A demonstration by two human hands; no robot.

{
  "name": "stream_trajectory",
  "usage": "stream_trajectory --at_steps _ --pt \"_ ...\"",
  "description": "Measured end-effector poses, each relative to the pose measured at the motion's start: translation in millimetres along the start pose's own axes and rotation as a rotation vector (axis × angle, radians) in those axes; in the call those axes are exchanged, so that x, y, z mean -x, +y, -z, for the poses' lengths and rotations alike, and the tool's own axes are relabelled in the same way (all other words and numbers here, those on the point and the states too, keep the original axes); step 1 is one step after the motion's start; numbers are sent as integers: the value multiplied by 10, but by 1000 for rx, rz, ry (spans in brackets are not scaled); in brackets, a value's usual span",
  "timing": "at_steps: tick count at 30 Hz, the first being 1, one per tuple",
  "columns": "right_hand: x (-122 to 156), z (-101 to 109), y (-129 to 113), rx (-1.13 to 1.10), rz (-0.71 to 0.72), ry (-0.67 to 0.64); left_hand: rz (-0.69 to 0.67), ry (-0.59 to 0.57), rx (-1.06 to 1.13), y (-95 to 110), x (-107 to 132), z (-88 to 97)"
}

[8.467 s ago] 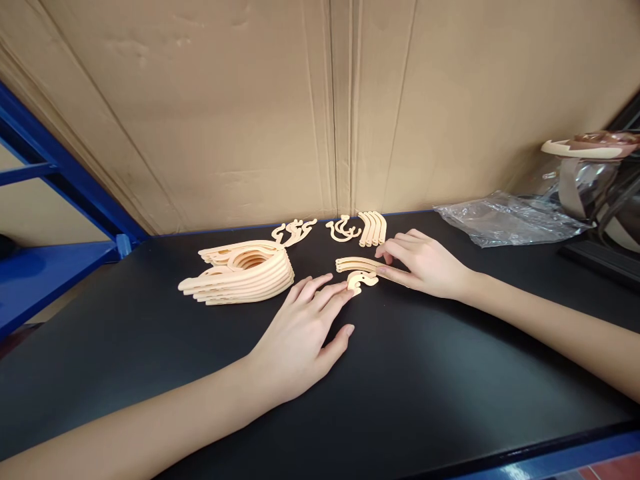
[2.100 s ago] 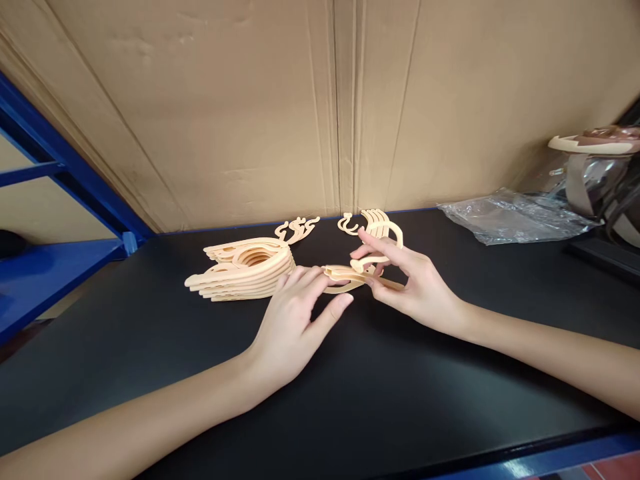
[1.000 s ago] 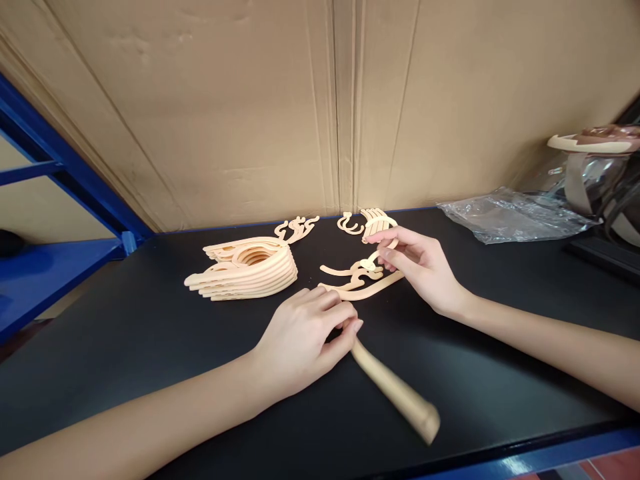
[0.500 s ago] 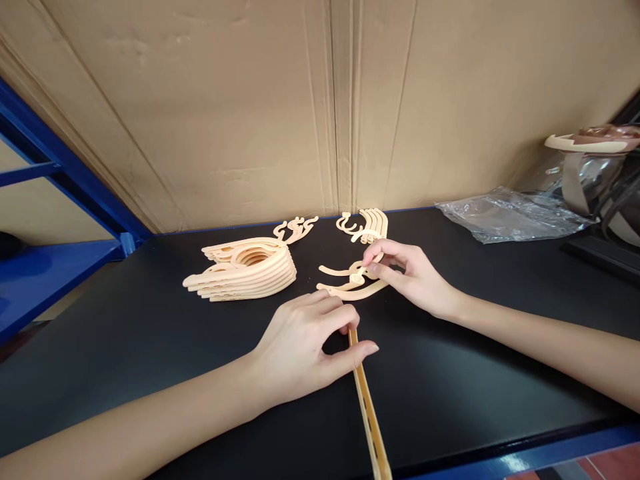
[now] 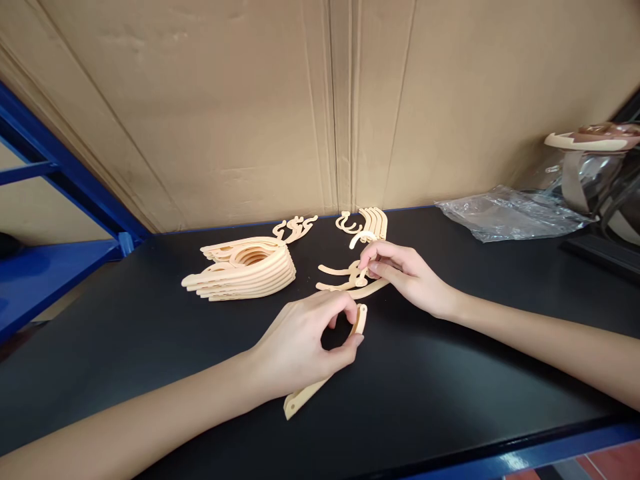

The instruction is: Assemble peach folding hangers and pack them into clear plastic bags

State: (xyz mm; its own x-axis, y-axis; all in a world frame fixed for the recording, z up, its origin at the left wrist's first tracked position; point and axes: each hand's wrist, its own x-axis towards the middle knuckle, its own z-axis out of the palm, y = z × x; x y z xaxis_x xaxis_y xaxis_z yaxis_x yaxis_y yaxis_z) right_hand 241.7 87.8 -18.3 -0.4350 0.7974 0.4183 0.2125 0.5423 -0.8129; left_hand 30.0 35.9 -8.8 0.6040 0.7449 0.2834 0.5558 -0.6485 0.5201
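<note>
My left hand (image 5: 305, 340) is closed in a pinch on a curved peach plastic hanger arm (image 5: 306, 395), whose ends show at my fingertips and below my palm. My right hand (image 5: 405, 273) pinches a small hook piece (image 5: 361, 239) over a partly joined hanger part (image 5: 345, 280) lying on the black table (image 5: 450, 373). A stack of finished peach hangers (image 5: 245, 270) lies to the left, just beyond my left hand.
Loose hook pieces (image 5: 295, 228) and a row of curved arms (image 5: 376, 221) lie by the cardboard wall (image 5: 320, 100). A crumpled clear plastic bag (image 5: 510, 213) and bagged goods (image 5: 595, 167) sit at the right. Blue shelf frame (image 5: 60, 173) at left.
My left hand has turned the hanger arm, so its long end now points down-left instead of toward me. My right hand has shifted slightly on the hook piece.
</note>
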Motion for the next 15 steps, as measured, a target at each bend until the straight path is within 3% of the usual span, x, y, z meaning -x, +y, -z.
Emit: stream_trajectory --at_steps 8,15 --pt "7 2 2 -9 -26 -8 112 -29 261 -19 -78 25" --pt "10 -5 1 51 0 -3 16 98 -57 -35 40 -26"
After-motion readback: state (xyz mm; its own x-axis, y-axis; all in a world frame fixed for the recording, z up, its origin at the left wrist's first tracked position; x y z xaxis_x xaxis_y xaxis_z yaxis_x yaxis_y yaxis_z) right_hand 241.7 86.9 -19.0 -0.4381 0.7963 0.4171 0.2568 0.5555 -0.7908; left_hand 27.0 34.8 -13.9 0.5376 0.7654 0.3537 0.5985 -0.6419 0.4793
